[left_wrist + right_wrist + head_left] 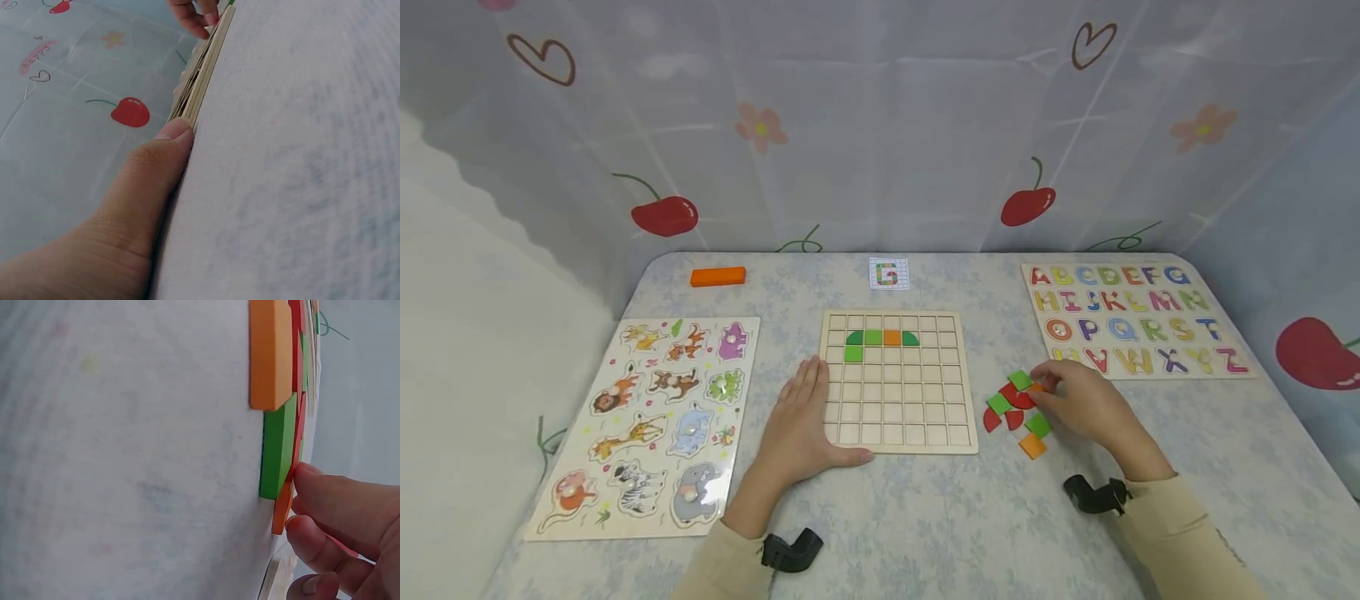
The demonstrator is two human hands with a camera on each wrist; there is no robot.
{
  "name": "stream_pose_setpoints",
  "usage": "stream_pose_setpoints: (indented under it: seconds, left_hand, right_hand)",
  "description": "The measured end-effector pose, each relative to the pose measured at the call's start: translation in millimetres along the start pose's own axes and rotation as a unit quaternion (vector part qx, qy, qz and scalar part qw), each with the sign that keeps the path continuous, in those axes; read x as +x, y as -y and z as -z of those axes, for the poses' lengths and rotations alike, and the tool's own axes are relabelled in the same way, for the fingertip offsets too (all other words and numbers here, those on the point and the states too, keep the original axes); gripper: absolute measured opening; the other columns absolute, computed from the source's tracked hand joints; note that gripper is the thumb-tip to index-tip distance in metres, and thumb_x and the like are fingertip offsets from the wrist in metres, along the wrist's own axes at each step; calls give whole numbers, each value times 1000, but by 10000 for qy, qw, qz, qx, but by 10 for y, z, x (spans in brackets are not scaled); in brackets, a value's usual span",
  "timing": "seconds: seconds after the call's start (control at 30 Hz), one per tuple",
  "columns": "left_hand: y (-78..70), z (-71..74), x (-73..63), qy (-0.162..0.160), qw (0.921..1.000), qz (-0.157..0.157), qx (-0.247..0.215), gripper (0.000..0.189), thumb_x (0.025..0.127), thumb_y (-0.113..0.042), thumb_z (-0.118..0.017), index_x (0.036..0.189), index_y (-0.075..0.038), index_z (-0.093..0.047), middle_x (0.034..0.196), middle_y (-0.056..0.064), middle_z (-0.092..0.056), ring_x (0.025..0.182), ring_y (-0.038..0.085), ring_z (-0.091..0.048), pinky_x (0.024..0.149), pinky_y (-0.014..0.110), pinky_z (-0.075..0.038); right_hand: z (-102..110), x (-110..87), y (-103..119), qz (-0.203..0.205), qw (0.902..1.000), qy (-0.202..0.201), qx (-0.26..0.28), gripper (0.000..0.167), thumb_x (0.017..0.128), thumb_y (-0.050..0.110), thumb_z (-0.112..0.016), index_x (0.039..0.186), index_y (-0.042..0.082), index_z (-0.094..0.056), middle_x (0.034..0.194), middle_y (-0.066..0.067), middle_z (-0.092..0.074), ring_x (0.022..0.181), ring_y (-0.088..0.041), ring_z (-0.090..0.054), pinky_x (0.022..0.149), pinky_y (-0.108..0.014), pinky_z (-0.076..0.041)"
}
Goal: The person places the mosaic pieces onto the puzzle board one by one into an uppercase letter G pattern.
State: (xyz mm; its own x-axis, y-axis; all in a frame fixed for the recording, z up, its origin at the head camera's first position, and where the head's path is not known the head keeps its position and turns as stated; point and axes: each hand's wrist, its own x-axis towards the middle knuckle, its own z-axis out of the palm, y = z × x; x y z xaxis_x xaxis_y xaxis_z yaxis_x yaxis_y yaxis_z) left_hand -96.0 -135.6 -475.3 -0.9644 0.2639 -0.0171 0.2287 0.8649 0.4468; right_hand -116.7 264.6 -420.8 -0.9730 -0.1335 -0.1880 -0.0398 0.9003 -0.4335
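Note:
A wooden grid board (895, 412) lies in the middle of the table. In its upper rows sit light green squares (853, 354), an orange square (892, 337) and two dark green quarter-rounds (911, 338). My left hand (801, 429) rests along the board's left side, fingers straight, its thumb (169, 140) against the front edge. Right of the board is a loose pile of red, green and orange tiles. At the pile's far right edge, my right hand (1086, 404) has thumb and index finger around an orange tile (282, 509); a green tile (278, 450) lies beside it.
An animal puzzle board (655, 442) lies at the left and an alphabet puzzle board (1138, 321) at the back right. A small card (889, 273) with a coloured G pattern lies behind the grid board. An orange block (718, 277) is at the back left.

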Motion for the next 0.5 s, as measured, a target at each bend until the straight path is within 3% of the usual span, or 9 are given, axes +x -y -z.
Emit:
stream_pose_setpoints:
  seconds: [0.27,0.5]
  left_hand:
    - [3,-10,5,-24,10000,-4,-61,151,53,-88,-70,159,-2,-5,168,12,-2,157,27,-1,127,49,-11]
    - [13,-14,8,-26,10000,-12,-43,151,53,-88,-70,159,-2,-4,168,12,-2,157,27,0,127,48,-12]
  right_hand:
    - [19,-37,11,-303,9995,62,-93,30,89,27,-74,112,9,-71,94,-4,-65,83,-20,-55,68,-31,-46]
    - [25,-69,-27,-158,9996,99,224,22,90,23,-73,106,10,-64,99,-6,-63,87,-22,-55,73,-34,-47]
